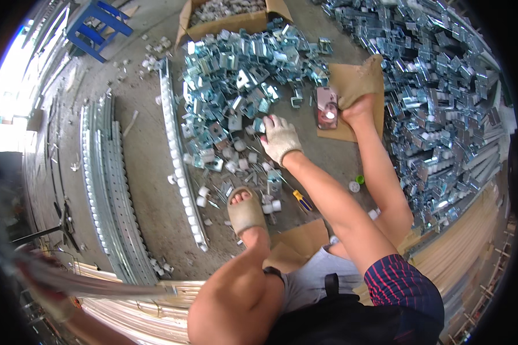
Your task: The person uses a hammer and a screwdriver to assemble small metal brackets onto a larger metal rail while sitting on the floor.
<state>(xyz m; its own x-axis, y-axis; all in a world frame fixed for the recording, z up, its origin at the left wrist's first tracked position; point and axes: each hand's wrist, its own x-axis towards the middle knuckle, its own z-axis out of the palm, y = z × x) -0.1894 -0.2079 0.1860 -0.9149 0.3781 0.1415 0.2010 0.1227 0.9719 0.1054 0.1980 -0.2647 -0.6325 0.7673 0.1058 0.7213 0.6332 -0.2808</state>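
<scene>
My right hand point(282, 141), in a pale knit glove with bare fingertips, reaches to the near edge of a pile of shiny metal brackets point(230, 75). Its fingers are curled, thumb below, around a small metal bracket point(259, 125). White plastic caps point(240, 145) lie loose just below it. At the lower left, my left hand point(46, 282), also gloved and smeared by motion, is closed around a long metal rail point(121, 287). The rail's end points right, over my left knee's side.
A rail lined with white caps point(181, 167) lies left of the pile, with stacked rails point(112, 190) farther left. A phone point(327, 109) rests on cardboard point(351, 75) by my right foot. A screwdriver point(302, 200), a blue stool point(95, 29) and a larger bracket heap point(431, 103) surround me.
</scene>
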